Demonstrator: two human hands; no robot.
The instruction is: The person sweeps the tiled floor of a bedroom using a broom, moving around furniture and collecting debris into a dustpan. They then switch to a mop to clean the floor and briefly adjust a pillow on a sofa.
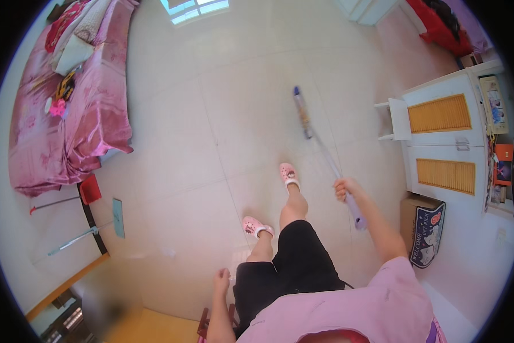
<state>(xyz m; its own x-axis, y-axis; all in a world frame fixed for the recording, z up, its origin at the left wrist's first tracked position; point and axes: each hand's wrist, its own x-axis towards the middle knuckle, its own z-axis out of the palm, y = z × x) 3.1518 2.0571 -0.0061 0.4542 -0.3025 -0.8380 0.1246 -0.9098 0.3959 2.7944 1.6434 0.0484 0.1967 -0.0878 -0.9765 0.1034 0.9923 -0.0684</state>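
Note:
My right hand (345, 189) is closed around the lilac handle of a cordless stick vacuum or similar long-handled floor cleaner (328, 155). The tool slants up and left, and its long narrow head (301, 112), dark blue at the far tip, is over the tiled floor ahead of my feet. My left hand (222, 276) hangs beside my black shorts with its fingers curled; whether it holds something small cannot be told. Pink clogs (289, 172) are on my feet, one in front of the other.
A pink-covered bed (115, 94) stands at the left, with a red dustpan (90, 189) and a flat mop (118, 218) below it. Along the right are a small white stool (398, 119), a white cabinet (441, 148) and a cardboard box (408, 214). A reddish wooden chair (203, 323) is behind my left hand.

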